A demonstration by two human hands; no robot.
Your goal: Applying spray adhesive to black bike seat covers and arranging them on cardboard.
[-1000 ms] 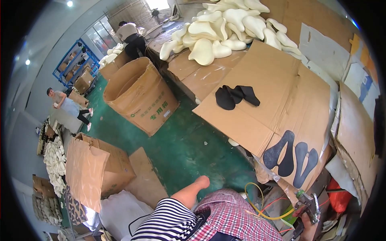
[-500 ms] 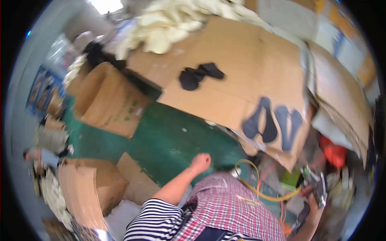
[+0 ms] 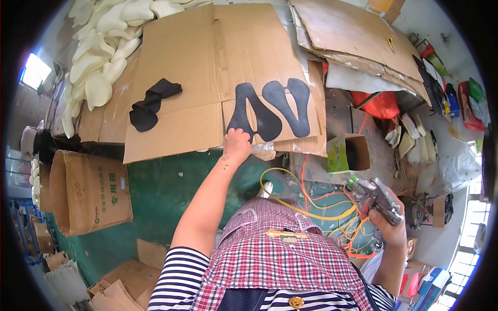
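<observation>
My left hand [image 3: 237, 144] is at the near edge of the cardboard-covered table [image 3: 187, 124], its fingers closed on the near left lobe of a black V-shaped cut piece [image 3: 267, 124]. That piece lies flat and has a long gap in its middle. Beside it to the right lies a similar dark piece [image 3: 271, 95], turned the other way round. Off to the right, my right hand [image 3: 386, 223] grips a metal spray gun [image 3: 381, 199] with a green part at its front. A crumpled black piece [image 3: 148, 106] rests further left on the cardboard.
Cream foam pads [image 3: 101, 78] are heaped at the far left. An open cardboard box [image 3: 98, 192] stands on the green floor. Yellow and orange hoses [image 3: 332, 215] coil beside me. A small green box [image 3: 337, 155] and stacked cardboard sheets [image 3: 353, 31] are on the right.
My left hand has moved from in front of my apron to the black piece and closed on it. My view has turned right, and the spray gun stays in my right hand.
</observation>
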